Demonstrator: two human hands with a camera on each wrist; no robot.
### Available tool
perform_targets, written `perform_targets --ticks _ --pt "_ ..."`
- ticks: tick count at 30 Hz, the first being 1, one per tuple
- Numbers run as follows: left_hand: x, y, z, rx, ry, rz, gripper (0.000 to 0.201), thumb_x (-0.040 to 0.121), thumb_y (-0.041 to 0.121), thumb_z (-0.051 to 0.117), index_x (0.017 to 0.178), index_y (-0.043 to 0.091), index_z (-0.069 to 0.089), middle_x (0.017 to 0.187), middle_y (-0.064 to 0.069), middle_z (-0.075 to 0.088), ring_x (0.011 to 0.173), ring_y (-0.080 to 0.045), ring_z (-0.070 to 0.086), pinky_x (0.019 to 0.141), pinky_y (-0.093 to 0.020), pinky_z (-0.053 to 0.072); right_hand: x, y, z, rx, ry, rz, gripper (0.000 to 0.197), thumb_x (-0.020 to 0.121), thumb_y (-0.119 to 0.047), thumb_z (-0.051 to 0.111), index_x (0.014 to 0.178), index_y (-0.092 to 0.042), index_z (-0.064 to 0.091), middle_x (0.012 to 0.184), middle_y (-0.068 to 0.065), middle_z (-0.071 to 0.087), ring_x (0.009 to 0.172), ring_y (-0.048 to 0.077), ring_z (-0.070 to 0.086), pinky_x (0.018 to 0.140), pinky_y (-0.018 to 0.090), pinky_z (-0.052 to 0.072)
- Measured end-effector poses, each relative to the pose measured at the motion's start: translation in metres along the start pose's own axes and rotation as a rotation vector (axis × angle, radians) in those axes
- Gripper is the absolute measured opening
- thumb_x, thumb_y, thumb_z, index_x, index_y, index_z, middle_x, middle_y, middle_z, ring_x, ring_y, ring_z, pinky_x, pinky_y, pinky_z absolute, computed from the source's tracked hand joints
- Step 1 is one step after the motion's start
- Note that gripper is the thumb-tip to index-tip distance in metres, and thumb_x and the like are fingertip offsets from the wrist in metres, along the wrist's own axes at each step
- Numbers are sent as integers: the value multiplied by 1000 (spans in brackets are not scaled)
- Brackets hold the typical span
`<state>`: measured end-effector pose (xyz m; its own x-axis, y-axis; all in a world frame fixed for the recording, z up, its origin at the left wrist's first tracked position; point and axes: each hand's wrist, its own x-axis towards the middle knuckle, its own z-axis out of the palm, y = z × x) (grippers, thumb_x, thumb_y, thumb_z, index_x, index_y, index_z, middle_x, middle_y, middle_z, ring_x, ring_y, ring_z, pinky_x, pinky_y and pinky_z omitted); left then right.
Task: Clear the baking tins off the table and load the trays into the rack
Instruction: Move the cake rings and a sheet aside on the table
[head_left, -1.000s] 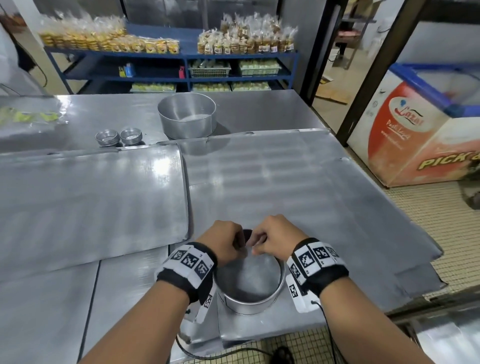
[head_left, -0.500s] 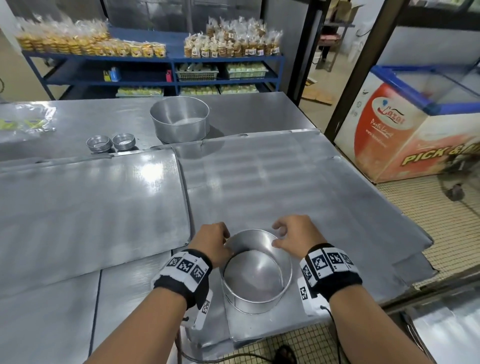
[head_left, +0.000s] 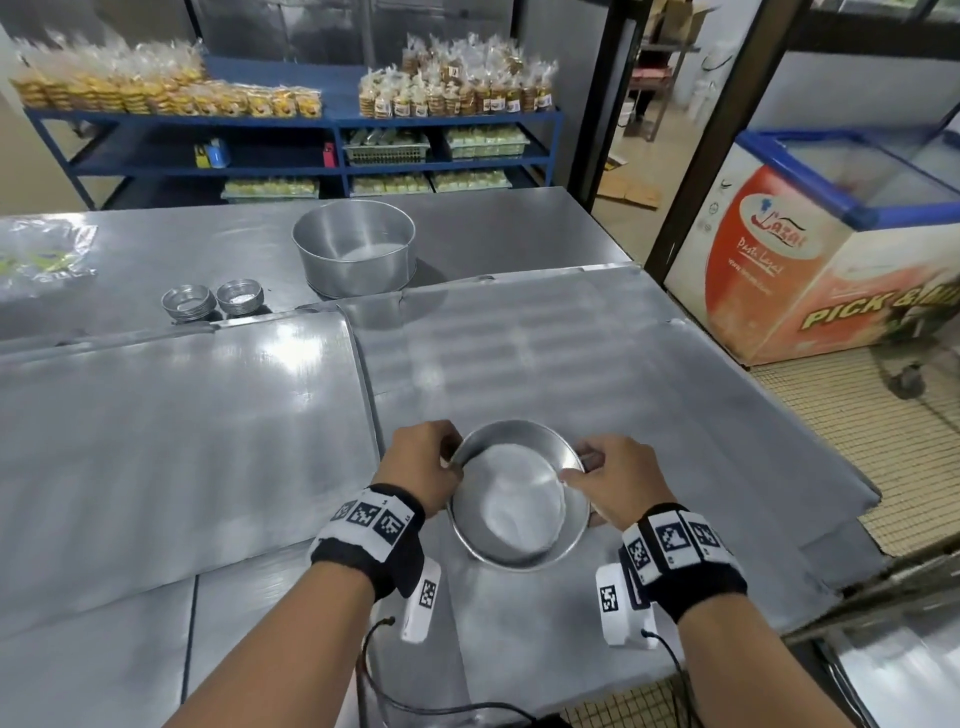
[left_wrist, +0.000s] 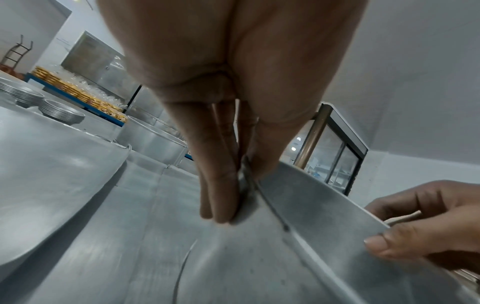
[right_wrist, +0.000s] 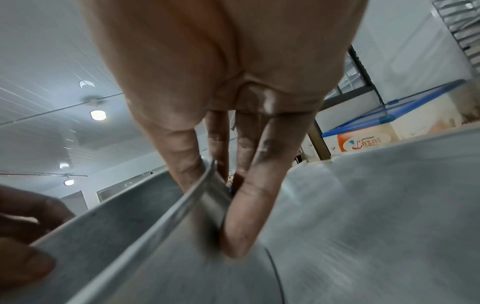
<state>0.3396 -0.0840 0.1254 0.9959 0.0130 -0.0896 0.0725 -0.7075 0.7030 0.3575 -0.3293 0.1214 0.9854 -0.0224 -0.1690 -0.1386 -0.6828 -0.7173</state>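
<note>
A round metal baking tin (head_left: 519, 499) is held over the near part of the table, tilted so its open side faces me. My left hand (head_left: 428, 462) pinches its left rim, thumb inside and fingers (left_wrist: 221, 195) outside the wall (left_wrist: 324, 216). My right hand (head_left: 608, 478) pinches the right rim the same way, with fingers (right_wrist: 249, 216) on the outer wall (right_wrist: 124, 222). A larger round tin (head_left: 356, 249) stands at the back of the table. Two stacks of small tins (head_left: 213, 301) sit to its left. Large flat trays (head_left: 171, 436) cover the tabletop.
A second flat tray (head_left: 597, 374) lies under the held tin and reaches the table's right edge. A blue shelf unit (head_left: 311, 140) with bagged goods stands behind the table. A chest freezer (head_left: 831, 249) stands at the right. A plastic bag (head_left: 41, 254) lies at far left.
Both hands moved apart from the far rim to opposite sides of the tin. The tin has come up and tilted toward me, and the view has shifted closer.
</note>
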Motion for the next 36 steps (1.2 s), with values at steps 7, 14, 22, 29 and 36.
perform_targets --ticks 7,14,22,29,36 --pt "49 4 -7 -186 289 -36 10 86 15 69 91 24 71 91 13 69 69 -5 68 71 -21 54 54 -10 13 364 110 24 46 72 -4 70 73 -50 70 89 -5 75 80 21 73 62 47 62" --pt "126 -7 1 -342 316 -255 17 83 16 72 99 18 65 95 4 69 83 -13 68 80 -33 60 137 -34 32 584 183 85 48 71 0 67 75 -48 71 84 -12 74 80 22 74 64 49 62" --pt "236 -14 14 -687 351 -358 22 83 -1 65 100 13 62 101 -13 69 86 -29 71 67 -41 63 263 -70 51 733 165 44 46 77 1 66 91 -42 73 96 -5 75 84 22 74 63 47 62" --pt "361 -26 -5 -612 379 -295 24 83 0 66 105 8 64 99 -12 70 85 -29 72 68 -44 63 394 -90 59 755 127 -25 43 78 4 66 110 -24 73 107 -1 72 87 24 73 61 46 62" --pt "470 -41 -12 -517 397 -277 28 70 23 70 97 16 69 88 -5 76 74 -22 75 72 -42 63 501 -110 61 657 91 -155 38 70 -3 65 88 -36 72 91 -8 76 79 24 74 65 49 61"
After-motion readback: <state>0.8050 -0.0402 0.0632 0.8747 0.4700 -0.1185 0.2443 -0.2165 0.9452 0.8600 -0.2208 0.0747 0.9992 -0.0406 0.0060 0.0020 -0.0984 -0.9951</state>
